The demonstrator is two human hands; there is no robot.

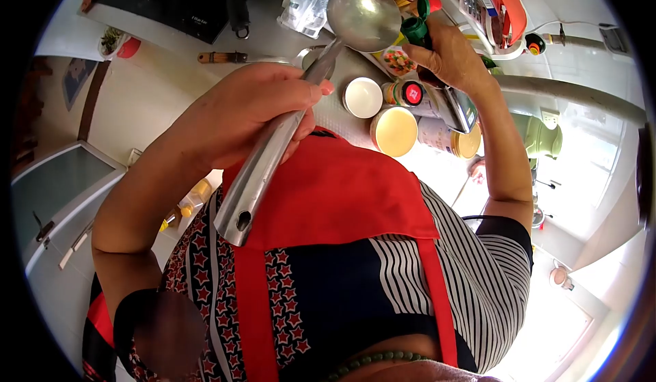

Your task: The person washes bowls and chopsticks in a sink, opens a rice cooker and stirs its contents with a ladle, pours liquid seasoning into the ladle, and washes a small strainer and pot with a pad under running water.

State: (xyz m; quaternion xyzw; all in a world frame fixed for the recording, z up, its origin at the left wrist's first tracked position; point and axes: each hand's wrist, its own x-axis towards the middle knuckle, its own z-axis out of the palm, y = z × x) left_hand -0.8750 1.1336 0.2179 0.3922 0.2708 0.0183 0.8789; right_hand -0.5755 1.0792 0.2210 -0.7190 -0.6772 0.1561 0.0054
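My left hand (256, 102) is closed round the handle of a large steel ladle (277, 136). The ladle slants across the view, its round bowl at the upper middle and the hanging hole of the handle over the red apron. At the upper right, my right hand (454, 57) wraps round a dark bottle with a green cap (415, 31); the fingers hide much of its body. Below that hand stand a small jar with a black and red lid (412, 93) and a white bowl (363, 98). Chopped vegetables (398, 61) lie beside the bottle.
A black stove (184, 6) is at the upper left, a black pan handle (236, 6) jutting over its edge. A utensil with a wooden handle (222, 57) lies on the counter. Tubs with yellow lids (395, 132) stand near the apron. Several bottles and a rack (488, 37) are at the back right.
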